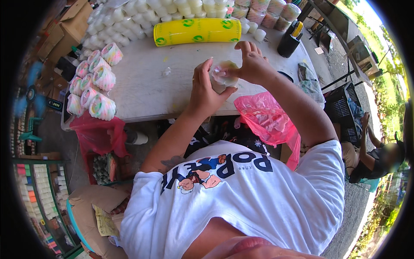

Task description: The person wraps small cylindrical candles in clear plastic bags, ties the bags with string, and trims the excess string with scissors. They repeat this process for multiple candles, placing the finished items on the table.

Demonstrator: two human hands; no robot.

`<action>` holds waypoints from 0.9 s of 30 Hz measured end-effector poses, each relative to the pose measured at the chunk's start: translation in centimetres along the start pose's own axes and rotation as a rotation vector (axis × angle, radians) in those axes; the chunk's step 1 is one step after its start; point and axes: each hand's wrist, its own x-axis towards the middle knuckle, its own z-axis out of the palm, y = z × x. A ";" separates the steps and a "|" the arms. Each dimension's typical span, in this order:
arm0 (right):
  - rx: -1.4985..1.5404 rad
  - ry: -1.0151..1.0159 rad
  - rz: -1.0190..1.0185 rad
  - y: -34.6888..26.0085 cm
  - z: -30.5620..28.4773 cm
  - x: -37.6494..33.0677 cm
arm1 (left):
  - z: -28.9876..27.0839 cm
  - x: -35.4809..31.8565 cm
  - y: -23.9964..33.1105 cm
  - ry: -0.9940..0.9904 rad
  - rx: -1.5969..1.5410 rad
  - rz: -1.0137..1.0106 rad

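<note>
Over the table's near side, my left hand (203, 86) is curled round the side of a pale, round candle-like piece (217, 83). Its upper face has a pinkish patch and a shine like thin clear film. From the right, my right hand (254, 64) reaches across with one digit pressed on that face, while its other fingers are raised and spread apart. Beyond both hands lies a yellow roll of wrapping film (197, 31) with green marks. To the left stand several pastel, multicoloured candle-like pieces (102, 77) in a cluster.
Many white cup-shaped pieces (123, 21) are stacked along the table's (142, 82) far side, beside wrapped multicoloured stacks (258, 11). A black holder (288, 44) stands at the right. Pink plastic bags (267, 114) hang at the near edge. Another person (375, 157) sits at far right.
</note>
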 end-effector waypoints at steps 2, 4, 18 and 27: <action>0.293 0.174 -0.006 1.9 1.8 -0.1 | 0.3 0.3 -0.1 -0.047 -0.102 -0.105; 0.750 0.095 0.188 3.9 1.7 -0.3 | -0.6 0.7 0.1 -0.168 -0.099 -0.084; 1.879 -0.614 0.059 2.7 2.0 -8.1 | -6.4 -0.4 2.8 -0.205 -0.601 -0.108; 1.486 -0.546 -0.114 1.3 1.9 -6.1 | -7.2 2.3 4.5 -0.443 -0.082 0.088</action>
